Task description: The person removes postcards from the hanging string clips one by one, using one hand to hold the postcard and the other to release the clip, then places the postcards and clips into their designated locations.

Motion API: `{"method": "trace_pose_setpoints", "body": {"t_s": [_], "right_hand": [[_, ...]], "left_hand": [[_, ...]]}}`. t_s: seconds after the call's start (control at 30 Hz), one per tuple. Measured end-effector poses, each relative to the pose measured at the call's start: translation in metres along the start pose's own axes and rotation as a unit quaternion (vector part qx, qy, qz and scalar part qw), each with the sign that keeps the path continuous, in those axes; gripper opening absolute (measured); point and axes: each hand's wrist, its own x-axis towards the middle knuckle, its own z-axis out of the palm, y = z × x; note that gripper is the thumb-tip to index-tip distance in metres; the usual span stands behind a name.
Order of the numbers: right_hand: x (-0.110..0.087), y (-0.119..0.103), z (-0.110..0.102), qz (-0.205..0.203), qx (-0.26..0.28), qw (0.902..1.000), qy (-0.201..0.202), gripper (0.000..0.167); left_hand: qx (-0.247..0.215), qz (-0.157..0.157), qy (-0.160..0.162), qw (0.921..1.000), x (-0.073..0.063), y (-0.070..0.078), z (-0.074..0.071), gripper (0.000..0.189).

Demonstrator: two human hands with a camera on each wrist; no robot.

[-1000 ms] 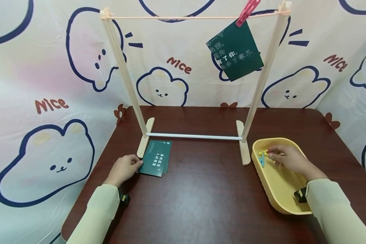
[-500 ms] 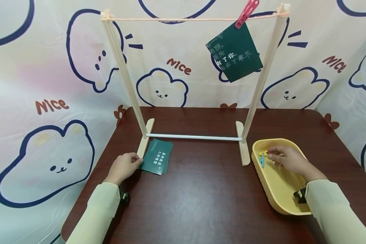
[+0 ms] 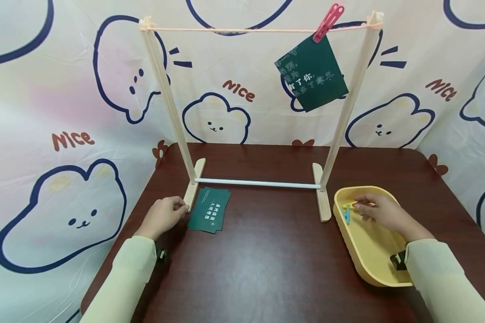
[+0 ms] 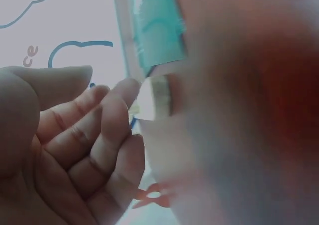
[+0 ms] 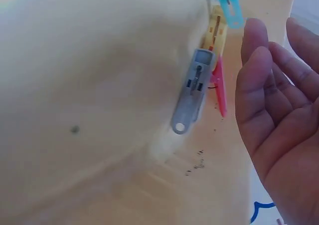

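In the head view my left hand (image 3: pixel 161 217) is just left of a small stack of dark green printed cards (image 3: pixel 209 210) on the table. The left wrist view has its fingers loosely curled, thumb apart, nothing between them; a card (image 4: pixel 157 28) appears teal beyond. My right hand (image 3: pixel 377 213) reaches over the yellow tray (image 3: pixel 373 251). Its fingers hold nothing in the right wrist view. Beside them lie a grey clothespin (image 5: pixel 192 93), a pink clothespin (image 5: pixel 219 93), a yellow clothespin (image 5: pixel 215 33) and a blue clothespin (image 5: pixel 229 5).
A wooden frame (image 3: pixel 165 94) with a white lower bar (image 3: pixel 258 182) stands across the table. From its top string (image 3: pixel 234 30) hangs a green card (image 3: pixel 315 74), clipped by a pink clothespin (image 3: pixel 328 22). A cartoon-printed cloth (image 3: pixel 214 121) surrounds the table (image 3: pixel 262 260).
My left hand has drawn slightly left, off the card stack, whose cards have shifted and turned a little. My right hand stays over the tray. The head view has tilted slightly up.
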Motion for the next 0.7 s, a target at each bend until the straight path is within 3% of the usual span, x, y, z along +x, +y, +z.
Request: {"method": "trace_pose_setpoints", "body": {"t_s": [0.17, 0.3, 0.7], "right_hand": [[0.002, -0.014, -0.012, 0.028, -0.027, 0.9992, -0.010, 0.047], [0.006, -0.028, -0.024, 0.029, -0.062, 0.9976, -0.014, 0.049], [0.019, -0.072, -0.043, 0.024, -0.102, 0.9945, 0.008, 0.053]], "left_hand": [[-0.015, 0.028, -0.017, 0.9993, 0.009, 0.008, -0.006, 0.016], [-0.023, 0.046, -0.029, 0.9983, 0.018, 0.018, -0.014, 0.018], [0.007, 0.111, -0.014, 0.9937, 0.042, 0.052, -0.057, 0.018]]}}
